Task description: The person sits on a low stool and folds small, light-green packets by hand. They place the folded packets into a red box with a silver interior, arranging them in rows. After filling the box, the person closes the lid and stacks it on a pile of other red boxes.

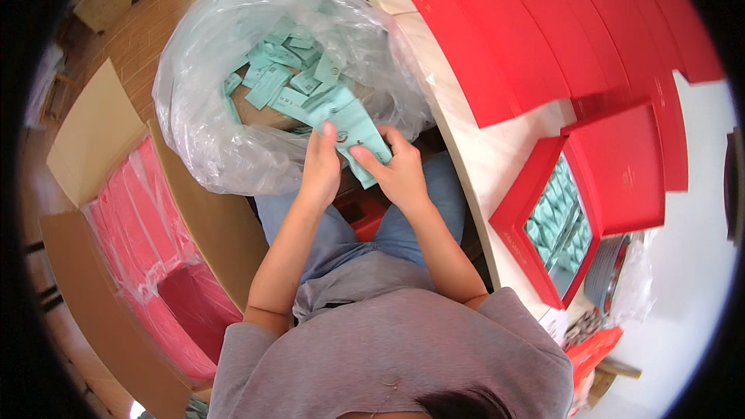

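Several light green printed sachets [349,122] are held together above my lap, between both hands. My left hand [322,166] grips their left edge with the thumb on top. On the other side my right hand [398,169] pinches their lower right part, thumb across the face. Just beyond the hands, a large clear plastic bag [198,128] stands wide open with many loose green sachets [273,78] inside. To the right, an open red box [527,233] on the table holds rows of similar green sachets [561,215]; its lid is folded back.
At left stands an open cardboard carton [99,279] with plastic-wrapped red boxes [137,209]. Large red boxes [512,29] lie overlapping on the marble-patterned table [465,145], whose edge runs close to my right. A red plastic bag [593,355] is at lower right.
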The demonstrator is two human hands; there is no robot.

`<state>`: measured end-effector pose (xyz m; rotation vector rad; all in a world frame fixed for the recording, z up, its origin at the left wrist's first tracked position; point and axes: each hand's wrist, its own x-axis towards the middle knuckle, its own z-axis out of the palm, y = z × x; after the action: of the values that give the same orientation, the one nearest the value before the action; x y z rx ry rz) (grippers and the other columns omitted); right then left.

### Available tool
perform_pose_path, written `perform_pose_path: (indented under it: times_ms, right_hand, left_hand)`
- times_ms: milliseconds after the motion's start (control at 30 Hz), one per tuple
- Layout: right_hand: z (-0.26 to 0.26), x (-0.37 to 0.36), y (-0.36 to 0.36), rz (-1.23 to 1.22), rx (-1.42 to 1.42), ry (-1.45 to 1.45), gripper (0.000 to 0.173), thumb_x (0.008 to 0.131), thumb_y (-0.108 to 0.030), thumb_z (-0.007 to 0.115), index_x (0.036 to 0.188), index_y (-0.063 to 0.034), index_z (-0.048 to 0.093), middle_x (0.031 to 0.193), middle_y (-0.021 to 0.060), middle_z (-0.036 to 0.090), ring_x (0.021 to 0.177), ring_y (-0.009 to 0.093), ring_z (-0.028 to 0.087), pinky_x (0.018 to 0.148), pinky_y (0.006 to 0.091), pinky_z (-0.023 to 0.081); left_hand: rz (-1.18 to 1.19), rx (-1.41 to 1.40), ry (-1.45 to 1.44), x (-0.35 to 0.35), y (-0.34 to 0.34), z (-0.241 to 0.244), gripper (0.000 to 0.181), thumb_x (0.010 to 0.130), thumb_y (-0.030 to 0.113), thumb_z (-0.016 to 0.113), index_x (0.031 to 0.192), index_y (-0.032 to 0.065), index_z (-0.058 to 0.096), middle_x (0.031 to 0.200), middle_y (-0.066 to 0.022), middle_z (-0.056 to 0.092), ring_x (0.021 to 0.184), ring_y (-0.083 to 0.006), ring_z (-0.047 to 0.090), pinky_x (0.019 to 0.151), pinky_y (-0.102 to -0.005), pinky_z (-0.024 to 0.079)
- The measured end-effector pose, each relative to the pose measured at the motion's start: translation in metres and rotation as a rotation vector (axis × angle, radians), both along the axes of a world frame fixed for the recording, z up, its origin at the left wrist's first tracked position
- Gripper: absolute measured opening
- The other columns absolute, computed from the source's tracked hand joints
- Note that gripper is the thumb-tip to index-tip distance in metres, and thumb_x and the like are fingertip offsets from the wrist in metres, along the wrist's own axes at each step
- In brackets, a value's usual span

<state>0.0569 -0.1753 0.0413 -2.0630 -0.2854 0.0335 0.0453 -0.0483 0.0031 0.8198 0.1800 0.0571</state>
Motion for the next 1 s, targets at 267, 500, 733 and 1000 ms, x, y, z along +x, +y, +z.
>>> perform_pose_path:
  times_ms: [267, 500, 733, 1000]
  right_hand:
    - [0.027, -0.045, -0.017, -0.128, -0.088, -0.522, 0.047, 0.066, -0.017, 0.081, 0.103, -0.0025, 0.056, 0.096, 0.0129, 0.059, 0.085, 0.028, 0.059, 0.065, 0.0352, 0.049]
    - [0.034, -0.064, -0.025, -0.133, -0.003, -0.573, 0.016, 0.068, 0.002, 0.072, 0.077, -0.0015, 0.059, 0.069, 0.0083, 0.054, 0.059, 0.024, 0.054, 0.052, 0.0337, 0.043]
    - [0.041, -0.068, -0.04, -0.104, 0.004, -0.624, 0.013, 0.073, 0.007, 0.067, 0.078, 0.0002, 0.058, 0.066, 0.008, 0.052, 0.056, 0.02, 0.052, 0.049, 0.0302, 0.041]
    - [0.072, -0.083, -0.089, -0.291, 0.175, -0.335, 0.014, 0.079, -0.009, 0.07, 0.08, -0.0025, 0.058, 0.061, 0.0071, 0.051, 0.053, 0.02, 0.05, 0.049, 0.0301, 0.041]
  left_hand:
    - [0.333, -0.119, 0.308, 0.011, -0.018, 0.044, 0.081, 0.092, 0.069, 0.028, 0.135, 0.0022, 0.041, 0.133, -0.0085, 0.047, 0.118, -0.0215, 0.046, 0.102, -0.0324, 0.036]
    - [0.508, -0.154, 0.204, 0.005, -0.032, 0.052, 0.074, 0.088, 0.075, 0.026, 0.109, 0.0092, 0.052, 0.088, -0.0038, 0.053, 0.08, -0.0171, 0.05, 0.075, -0.0308, 0.044]
    - [0.449, -0.103, 0.074, -0.008, -0.053, 0.057, 0.072, 0.086, 0.077, 0.025, 0.099, 0.0111, 0.049, 0.085, 0.0, 0.048, 0.073, -0.0134, 0.042, 0.065, -0.0271, 0.036]
    - [0.135, -0.12, -0.374, -0.002, -0.057, 0.048, 0.075, 0.085, 0.078, 0.024, 0.108, 0.0103, 0.048, 0.083, -0.0038, 0.05, 0.069, -0.0146, 0.043, 0.062, -0.0265, 0.038]
